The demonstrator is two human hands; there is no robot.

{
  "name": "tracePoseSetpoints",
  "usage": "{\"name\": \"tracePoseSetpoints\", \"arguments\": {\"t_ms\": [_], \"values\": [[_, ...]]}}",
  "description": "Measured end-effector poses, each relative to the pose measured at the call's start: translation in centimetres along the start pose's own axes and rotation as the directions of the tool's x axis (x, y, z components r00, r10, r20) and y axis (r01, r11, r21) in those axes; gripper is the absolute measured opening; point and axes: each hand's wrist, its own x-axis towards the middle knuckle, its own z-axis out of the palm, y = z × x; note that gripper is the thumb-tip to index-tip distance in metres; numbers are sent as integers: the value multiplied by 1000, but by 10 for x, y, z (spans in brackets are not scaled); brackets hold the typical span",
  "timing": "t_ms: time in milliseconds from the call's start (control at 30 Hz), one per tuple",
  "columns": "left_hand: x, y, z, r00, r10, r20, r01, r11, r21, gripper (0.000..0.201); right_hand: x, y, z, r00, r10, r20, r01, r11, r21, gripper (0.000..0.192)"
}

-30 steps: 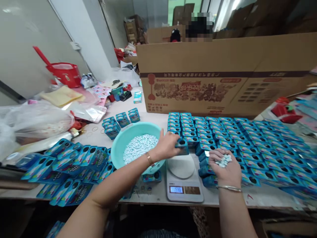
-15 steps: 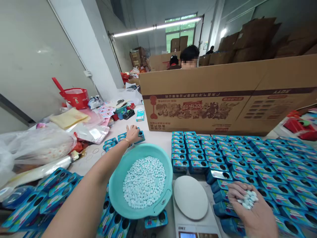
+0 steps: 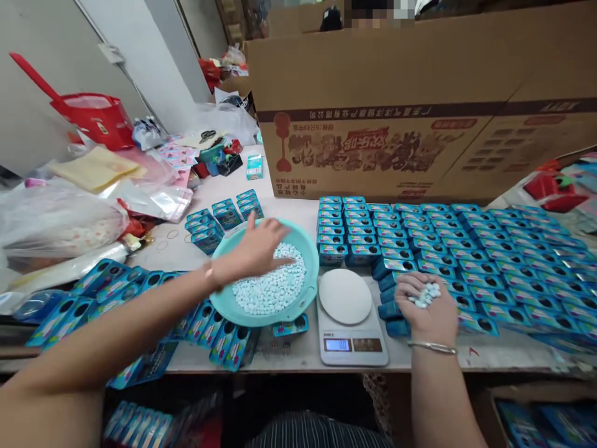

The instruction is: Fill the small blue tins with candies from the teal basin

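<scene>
Left hand (image 3: pixel 259 249) is above the teal basin (image 3: pixel 308 298), fingers spread, grip released, nothing in it; contact with the loose pellets (image 3: pixel 265 291) inside can't be confirmed. Right hand (image 3: pixel 426 311) is palm up, fingers curled around a small heap of pale pellets (image 3: pixel 426 295), beside the kitchen scale (image 3: pixel 346 297) and over the near tins of the right-hand rows (image 3: pixel 480 267). Scale plate is bare.

Risks, as judged: the right palm isn't fully closed, so a tilt or bump could spill pellets between tins or onto the bench (image 3: pixel 303 214). Left forearm crosses above the leaning left-hand tins (image 3: pixel 56 320); dropping the elbow could topple some, and those at the front edge could fall. Basin overlaps a single tin (image 3: pixel 291 325); a hard push on the rim might shift both.
</scene>
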Motion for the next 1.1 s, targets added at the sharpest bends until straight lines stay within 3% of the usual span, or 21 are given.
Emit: {"name": "tracePoseSetpoints", "arguments": {"t_ms": [67, 167, 267, 333, 467, 600, 767, 867, 933, 1033, 1100], "values": [[-51, 49, 17, 991, 128, -32, -127, 991, 35, 66, -3, 8, 0, 999, 34, 9, -34, 999, 9, 22], [-108, 94, 66, 981, 161, -106, -141, 974, 177, 63, -9, 17, 0, 995, 87, 42, -87, 996, 4, 21], [-124, 104, 107, 976, 117, -185, -52, 945, 323, 57, -16, 22, 1, 989, 118, 88, -117, 993, -11, 19], [-121, 101, 118, 966, 127, -225, -34, 927, 374, 57, -21, 24, 1, 986, 126, 110, -124, 992, -22, 19], [-117, 95, 116, 944, 206, -257, -81, 901, 425, 59, -32, 27, 0, 984, 136, 114, -136, 991, -15, 19], [-126, 98, 113, 911, 318, -263, -168, 868, 468, 60, -43, 30, 2, 988, 138, 75, -140, 990, 29, 16], [-135, 103, 115, 891, 378, -251, -234, 856, 460, 63, -50, 30, 8, 987, 156, 39, -159, 983, 91, 18], [-133, 105, 110, 909, 358, -214, -273, 899, 343, 69, -49, 26, 7, 988, 146, 58, -152, 983, 104, 16], [-126, 110, 99, 942, 274, -196, -237, 952, 191, 73, -46, 21, 3, 988, 138, 70, -146, 982, 116, 16], [-103, 123, 72, 969, 140, -206, -155, 986, -61, 78, -39, 12, -3, 988, 126, 93, -137, 983, 119, 18], [-79, 133, 57, 968, 113, -225, -152, 975, -164, 80, -34, 8, -6, 986, 120, 118, -133, 984, 115, 19]]}}
